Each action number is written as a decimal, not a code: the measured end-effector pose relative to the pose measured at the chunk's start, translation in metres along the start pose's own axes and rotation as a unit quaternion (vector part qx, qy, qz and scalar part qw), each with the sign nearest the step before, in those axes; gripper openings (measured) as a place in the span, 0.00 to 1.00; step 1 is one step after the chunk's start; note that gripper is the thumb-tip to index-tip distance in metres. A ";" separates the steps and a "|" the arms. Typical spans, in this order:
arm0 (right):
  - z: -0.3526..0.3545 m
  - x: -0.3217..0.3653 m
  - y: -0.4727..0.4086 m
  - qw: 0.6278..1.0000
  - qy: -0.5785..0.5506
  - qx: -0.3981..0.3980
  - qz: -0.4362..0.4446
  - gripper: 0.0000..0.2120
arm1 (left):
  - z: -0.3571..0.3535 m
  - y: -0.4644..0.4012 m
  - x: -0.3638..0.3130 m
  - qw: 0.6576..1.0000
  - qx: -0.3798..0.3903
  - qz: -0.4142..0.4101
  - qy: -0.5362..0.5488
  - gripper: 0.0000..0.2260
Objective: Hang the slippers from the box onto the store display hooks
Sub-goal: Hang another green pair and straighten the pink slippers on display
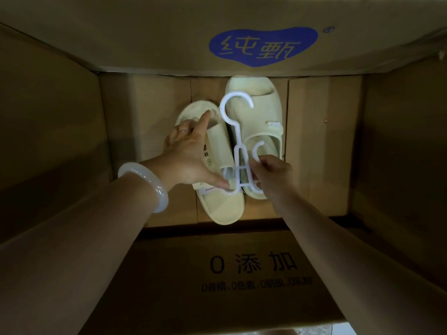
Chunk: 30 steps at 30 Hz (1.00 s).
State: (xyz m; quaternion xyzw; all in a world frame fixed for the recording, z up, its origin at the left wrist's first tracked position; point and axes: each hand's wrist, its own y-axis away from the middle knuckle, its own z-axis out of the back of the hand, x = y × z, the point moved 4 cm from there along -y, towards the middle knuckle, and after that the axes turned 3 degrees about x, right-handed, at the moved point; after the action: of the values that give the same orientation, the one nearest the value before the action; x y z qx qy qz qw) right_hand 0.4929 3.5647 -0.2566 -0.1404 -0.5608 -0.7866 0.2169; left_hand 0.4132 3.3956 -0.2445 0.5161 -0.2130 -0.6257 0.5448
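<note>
Cardboard walls hem a deep box (72, 122) where two pale foam slippers (219, 204) lie; both hands, left (191, 158) and right (272, 174), pinch a white plastic hanger (238, 141) (hook at 12 o'clock).

Both hands work deep inside the cardboard box (72, 122), its walls rising on every side; bare floor lies open to the left of the left hand (191, 153) and to the right of the right hand (273, 174). Between them the white hanger (238, 143) and two slippers (256, 112) fill the middle
</note>
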 end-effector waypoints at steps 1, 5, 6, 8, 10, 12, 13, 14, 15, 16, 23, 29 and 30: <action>0.001 -0.002 0.000 1.000 -0.007 0.008 -0.011 0.10 | 0.004 0.000 -0.002 1.000 -0.004 0.011 -0.003 0.58; 0.009 0.001 -0.007 0.998 -0.034 0.031 -0.039 0.08 | 0.022 -0.011 -0.021 0.990 -0.115 -0.023 0.080 0.31; 0.011 0.004 -0.009 0.998 -0.037 0.030 -0.039 0.09 | 0.024 -0.015 -0.027 0.983 -0.125 -0.040 0.130 0.24; 0.011 0.009 -0.011 0.998 -0.047 0.023 -0.036 0.11 | 0.026 -0.024 -0.033 0.971 -0.140 -0.037 0.190 0.16; 0.009 0.012 -0.010 0.998 -0.048 0.012 -0.038 0.12 | 0.029 -0.032 -0.030 0.961 -0.175 -0.004 0.212 0.12; 0.006 0.018 -0.008 0.999 -0.035 0.015 -0.035 0.13 | 0.034 -0.038 -0.024 0.944 -0.200 0.012 0.263 0.09; 0.005 0.023 -0.007 0.999 -0.029 0.023 -0.027 0.14 | 0.038 -0.040 -0.021 0.933 -0.209 0.015 0.294 0.10; 0.004 0.028 -0.007 0.999 -0.014 0.029 -0.016 0.15 | 0.041 -0.042 -0.019 0.925 -0.214 0.016 0.313 0.11; 0.005 0.033 -0.008 1.000 0.021 0.020 0.004 0.15 | 0.043 -0.044 -0.018 0.927 -0.213 0.011 0.308 0.10; 0.009 0.038 -0.007 0.997 0.071 -0.009 0.033 0.15 | 0.045 -0.045 -0.019 0.936 -0.210 0.004 0.283 0.09; 0.030 0.097 -0.026 0.934 0.278 0.073 0.213 0.41 | 0.046 -0.037 -0.028 0.963 -0.219 -0.005 0.156 0.15; 0.020 0.114 -0.033 0.793 0.557 0.102 0.224 0.44 | 0.038 -0.014 -0.039 0.956 -0.206 -0.037 0.207 0.10; 0.021 0.113 -0.024 0.796 0.548 0.107 0.231 0.43 | 0.036 -0.006 -0.041 0.957 -0.205 -0.041 0.204 0.10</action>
State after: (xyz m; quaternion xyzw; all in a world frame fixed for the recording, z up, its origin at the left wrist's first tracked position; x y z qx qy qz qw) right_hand 0.3829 3.5705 -0.2169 0.2134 -0.3797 -0.5931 0.6771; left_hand 0.3732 3.4240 -0.2187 0.5185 0.0567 -0.5594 0.6443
